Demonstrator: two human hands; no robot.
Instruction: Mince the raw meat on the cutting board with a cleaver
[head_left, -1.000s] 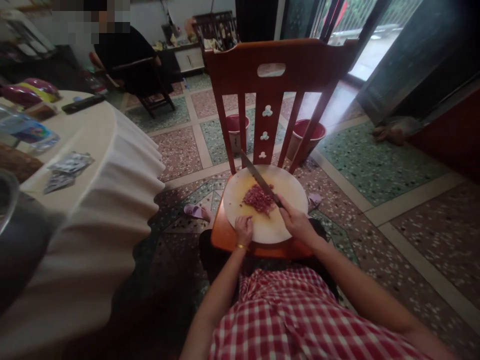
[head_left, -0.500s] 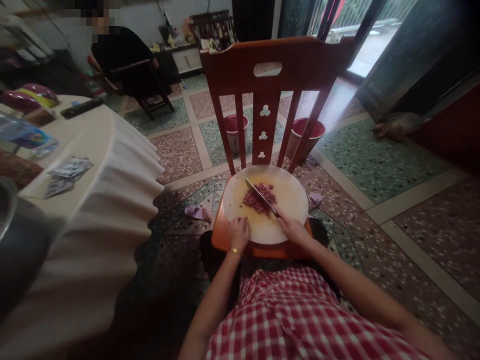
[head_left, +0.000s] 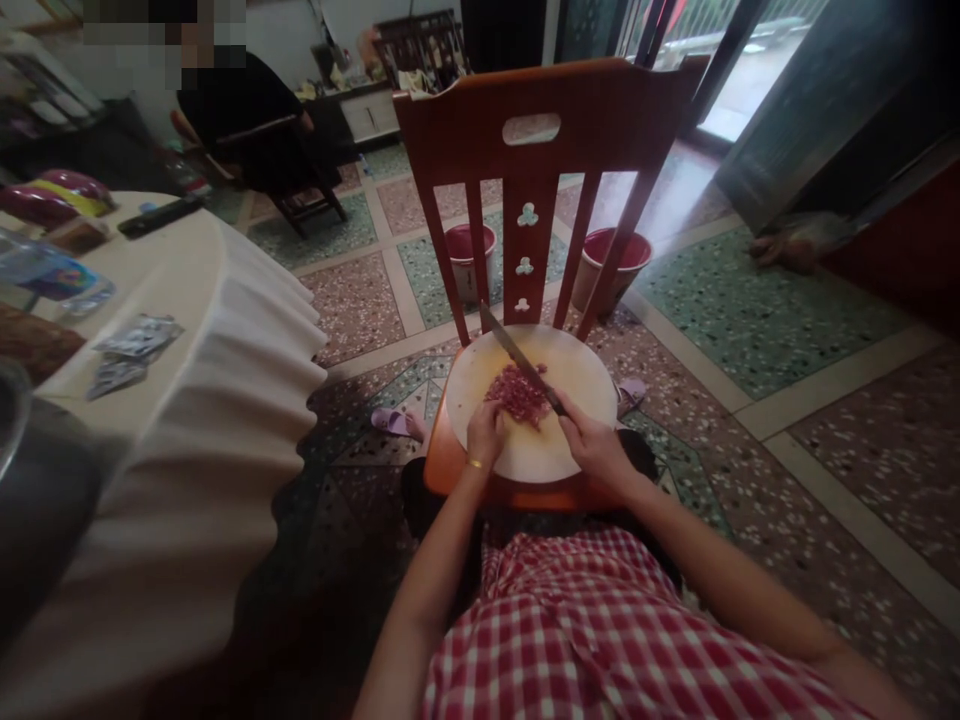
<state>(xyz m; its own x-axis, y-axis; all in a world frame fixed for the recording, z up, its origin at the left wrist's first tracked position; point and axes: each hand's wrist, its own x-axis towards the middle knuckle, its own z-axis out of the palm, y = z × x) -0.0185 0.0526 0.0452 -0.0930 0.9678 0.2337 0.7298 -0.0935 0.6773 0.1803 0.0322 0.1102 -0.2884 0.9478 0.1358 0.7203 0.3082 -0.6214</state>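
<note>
A knife (head_left: 517, 351), its near end hidden, was clenched in the right hand (head_left: 592, 442) as meat (head_left: 516, 396) lay beside the bent fingers of the left hand (head_left: 486, 436), their hold unclear.

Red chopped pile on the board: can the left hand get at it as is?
Likely yes: the left hand is at the near-left edge of the red chopped pile, while the knife slants across its far-right side.

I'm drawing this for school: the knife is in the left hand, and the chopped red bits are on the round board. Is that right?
Not quite: the head view shows the knife in the right hand; the chopped red bits are on the round board.
</note>
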